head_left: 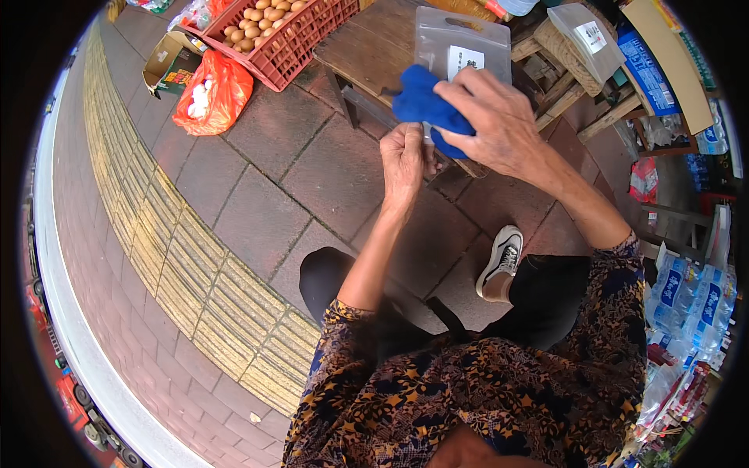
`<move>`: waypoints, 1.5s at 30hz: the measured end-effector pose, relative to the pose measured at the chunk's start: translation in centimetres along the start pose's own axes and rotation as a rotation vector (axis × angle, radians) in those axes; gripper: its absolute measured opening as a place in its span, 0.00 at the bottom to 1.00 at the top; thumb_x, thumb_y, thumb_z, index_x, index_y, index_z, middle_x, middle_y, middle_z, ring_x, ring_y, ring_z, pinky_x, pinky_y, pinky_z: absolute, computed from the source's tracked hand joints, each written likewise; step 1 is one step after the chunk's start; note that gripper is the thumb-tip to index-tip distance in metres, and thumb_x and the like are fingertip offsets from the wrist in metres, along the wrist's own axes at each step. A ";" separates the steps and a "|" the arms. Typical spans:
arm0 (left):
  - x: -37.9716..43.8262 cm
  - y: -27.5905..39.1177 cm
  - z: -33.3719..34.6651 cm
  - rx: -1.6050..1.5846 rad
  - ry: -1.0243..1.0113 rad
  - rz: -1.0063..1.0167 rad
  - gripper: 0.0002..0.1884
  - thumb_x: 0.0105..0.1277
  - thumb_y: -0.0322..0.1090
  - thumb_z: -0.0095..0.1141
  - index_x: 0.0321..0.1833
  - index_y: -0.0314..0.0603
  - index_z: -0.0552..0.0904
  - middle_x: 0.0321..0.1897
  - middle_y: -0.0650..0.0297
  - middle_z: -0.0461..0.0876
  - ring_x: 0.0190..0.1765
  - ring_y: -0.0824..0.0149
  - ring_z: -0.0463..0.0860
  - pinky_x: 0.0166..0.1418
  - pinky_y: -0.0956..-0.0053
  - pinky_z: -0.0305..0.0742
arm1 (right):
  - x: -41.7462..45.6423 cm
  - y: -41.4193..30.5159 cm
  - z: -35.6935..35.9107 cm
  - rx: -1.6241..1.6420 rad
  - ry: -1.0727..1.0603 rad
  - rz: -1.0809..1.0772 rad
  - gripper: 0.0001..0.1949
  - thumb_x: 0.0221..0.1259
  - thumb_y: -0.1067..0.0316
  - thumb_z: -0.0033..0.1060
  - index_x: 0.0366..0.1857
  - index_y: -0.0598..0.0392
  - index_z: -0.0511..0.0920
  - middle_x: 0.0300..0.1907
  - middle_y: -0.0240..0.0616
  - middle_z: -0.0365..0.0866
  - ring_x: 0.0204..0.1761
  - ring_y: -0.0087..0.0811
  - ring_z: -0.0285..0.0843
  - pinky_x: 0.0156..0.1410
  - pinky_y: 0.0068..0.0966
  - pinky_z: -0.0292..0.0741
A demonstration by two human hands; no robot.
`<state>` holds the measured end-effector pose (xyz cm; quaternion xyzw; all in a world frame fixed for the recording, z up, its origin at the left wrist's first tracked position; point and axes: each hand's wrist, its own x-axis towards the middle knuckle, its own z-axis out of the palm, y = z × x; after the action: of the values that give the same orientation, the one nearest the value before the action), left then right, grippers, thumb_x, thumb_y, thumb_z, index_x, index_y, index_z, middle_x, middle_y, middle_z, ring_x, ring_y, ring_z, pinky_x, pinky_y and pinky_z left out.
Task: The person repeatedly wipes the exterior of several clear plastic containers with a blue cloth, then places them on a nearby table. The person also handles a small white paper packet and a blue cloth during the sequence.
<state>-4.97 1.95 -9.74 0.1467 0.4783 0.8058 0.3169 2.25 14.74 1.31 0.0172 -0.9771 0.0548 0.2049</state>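
Observation:
A clear plastic pouch with a cut-out handle and a white label bearing writing lies on a low wooden table. My right hand grips a bunched blue cloth against the pouch's near part, which it largely covers. Just left of the cloth, my left hand pinches a clear edge that looks like the pouch's near corner. A second labelled clear pouch rests on a wooden stool to the right of the table.
A red plastic crate of brown eggs stands beyond the table's left side. Near it are an orange plastic bag with white items and an open carton. Packs of bottled water line the right. Yellow tactile paving runs at left.

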 end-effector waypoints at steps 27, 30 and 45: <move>0.2 3.5 -1.3 -0.211 0.105 -0.376 0.19 0.65 0.49 0.64 0.45 0.38 0.83 0.37 0.63 0.84 0.37 0.71 0.82 0.40 0.75 0.77 | -0.9 1.2 1.2 0.375 -0.181 -0.523 0.27 0.27 0.67 0.78 0.43 0.49 0.82 0.44 0.38 0.73 0.43 0.40 0.72 0.46 0.36 0.72; 0.3 3.1 -1.8 -0.243 0.094 -0.400 0.16 0.65 0.45 0.64 0.39 0.36 0.83 0.31 0.62 0.83 0.31 0.70 0.81 0.37 0.74 0.77 | -1.2 0.9 1.2 0.353 -0.194 -0.593 0.28 0.27 0.65 0.79 0.44 0.49 0.82 0.45 0.39 0.73 0.43 0.40 0.72 0.46 0.36 0.73; 0.5 2.0 -1.8 -0.139 0.067 -0.338 0.04 0.62 0.30 0.65 0.30 0.39 0.85 0.23 0.65 0.83 0.24 0.74 0.79 0.28 0.80 0.74 | -2.3 1.2 0.7 0.583 -0.258 -0.427 0.21 0.31 0.65 0.76 0.38 0.53 0.83 0.38 0.38 0.75 0.40 0.40 0.76 0.42 0.35 0.73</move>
<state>-7.04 0.41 -8.92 0.0153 0.4497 0.7765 0.4412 4.00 15.89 -0.33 0.2847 -0.9127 0.2838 0.0735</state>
